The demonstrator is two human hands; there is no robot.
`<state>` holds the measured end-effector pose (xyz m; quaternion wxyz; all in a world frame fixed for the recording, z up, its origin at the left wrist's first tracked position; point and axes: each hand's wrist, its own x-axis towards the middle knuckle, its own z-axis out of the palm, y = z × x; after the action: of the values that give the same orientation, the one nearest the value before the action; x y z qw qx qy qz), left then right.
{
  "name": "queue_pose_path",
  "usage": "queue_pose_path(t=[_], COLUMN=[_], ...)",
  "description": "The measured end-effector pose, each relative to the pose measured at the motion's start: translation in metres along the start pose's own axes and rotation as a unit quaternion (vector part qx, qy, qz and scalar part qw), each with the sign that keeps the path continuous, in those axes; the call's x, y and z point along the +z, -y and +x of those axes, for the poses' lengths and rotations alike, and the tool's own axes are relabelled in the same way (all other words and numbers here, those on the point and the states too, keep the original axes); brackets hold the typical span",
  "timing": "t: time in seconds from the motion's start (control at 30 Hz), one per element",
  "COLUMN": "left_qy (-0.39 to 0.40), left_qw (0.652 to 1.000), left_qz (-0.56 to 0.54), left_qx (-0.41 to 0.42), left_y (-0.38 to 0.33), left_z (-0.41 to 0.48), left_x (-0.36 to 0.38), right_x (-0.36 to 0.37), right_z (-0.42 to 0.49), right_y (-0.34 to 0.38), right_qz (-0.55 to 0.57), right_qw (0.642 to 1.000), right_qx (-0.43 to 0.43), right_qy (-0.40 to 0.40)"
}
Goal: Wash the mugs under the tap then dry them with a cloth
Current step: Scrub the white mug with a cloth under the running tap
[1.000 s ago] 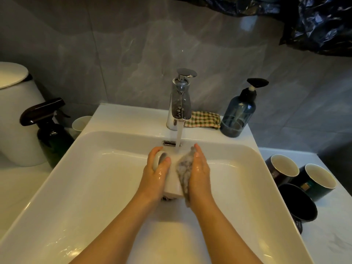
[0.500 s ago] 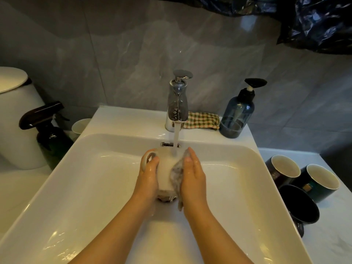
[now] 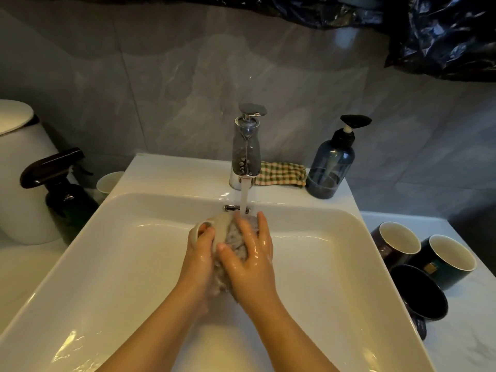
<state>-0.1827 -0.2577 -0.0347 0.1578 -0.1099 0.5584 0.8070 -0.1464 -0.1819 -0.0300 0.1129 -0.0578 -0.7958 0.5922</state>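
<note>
The white mug (image 3: 220,226) is over the middle of the sink (image 3: 161,170), just below the tap (image 3: 245,146), whose running water (image 3: 244,197) lands on it. The left hand (image 3: 200,247) grips it at the handle, fingers curled through the loop. The right hand (image 3: 251,255) wraps a grey scrubbing pad (image 3: 236,241) against the mug's side, with its fingers spread and bent over the pad.

The mug looks like glazed ceramic: stiff, fairly heavy, breakable against the hard basin, and probably slippery now that both hands glisten with water. The handle is the safest hold (a bare wet wall could slide out). The pad is soft and moulds to the curve.

Counted: one white mug in hand; three dark mugs (image 3: 397,244) clustered on the counter by the sink's right edge, with a dark shape below them that I cannot identify; one pale cup (image 3: 108,181) beside the back left corner; one checked cloth (image 3: 281,177) folded on the back rim behind the tap, likely for drying; and one pad.
</note>
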Motion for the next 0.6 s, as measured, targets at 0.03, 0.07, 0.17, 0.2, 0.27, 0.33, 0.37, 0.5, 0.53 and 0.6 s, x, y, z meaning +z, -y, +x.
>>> queue_pose_path(t=[0.03, 0.07, 0.17, 0.2, 0.27, 0.33, 0.37, 0.5, 0.53, 0.6], left_qy=[0.006, 0.0, -0.009, -0.001, -0.014, -0.013, -0.011, 0.013, 0.016, 0.014], left_qw=[1.0, 1.0, 1.0, 1.0, 1.0, 1.0, 1.0, 1.0, 1.0, 1.0], left_qz=[0.001, 0.008, -0.008, -0.01, -0.016, -0.016, -0.011, 0.0, -0.003, -0.008], left_qx=[0.001, 0.012, 0.018, 0.016, 0.012, 0.003, -0.002, -0.01, -0.012, -0.01], left_y=[0.0, 0.0, 0.001, 0.002, 0.004, 0.003, 0.004, 0.006, 0.006, 0.005], left_z=[0.001, 0.0, 0.002, 0.001, 0.001, 0.004, 0.006, 0.006, 0.003, 0.001], left_x=[-0.002, -0.004, -0.003, -0.003, -0.001, -0.002, -0.004, -0.008, -0.006, 0.0], right_x=[-0.001, -0.005, -0.019, -0.022, -0.019, -0.006, 0.0, -0.009, -0.013, -0.018], right_z=[0.001, 0.003, 0.013, 0.013, 0.006, 0.0, -0.001, 0.014, 0.018, 0.017], right_y=[0.003, 0.006, 0.005, 0.001, 0.003, 0.005, 0.005, -0.001, -0.007, -0.011], right_qz=[0.003, 0.057, 0.268, 0.287, 0.247, 0.142, 0.105, 0.277, 0.334, 0.355], right_qw=[1.0, 0.998, 0.952, 0.945, 0.957, 0.985, 0.993, 0.948, 0.924, 0.916], right_qx=[-0.005, 0.008, 0.12, 0.142, 0.151, 0.09, 0.056, 0.146, 0.173, 0.183], right_qy=[0.001, -0.014, -0.081, -0.071, -0.013, 0.031, 0.026, -0.059, -0.067, -0.049])
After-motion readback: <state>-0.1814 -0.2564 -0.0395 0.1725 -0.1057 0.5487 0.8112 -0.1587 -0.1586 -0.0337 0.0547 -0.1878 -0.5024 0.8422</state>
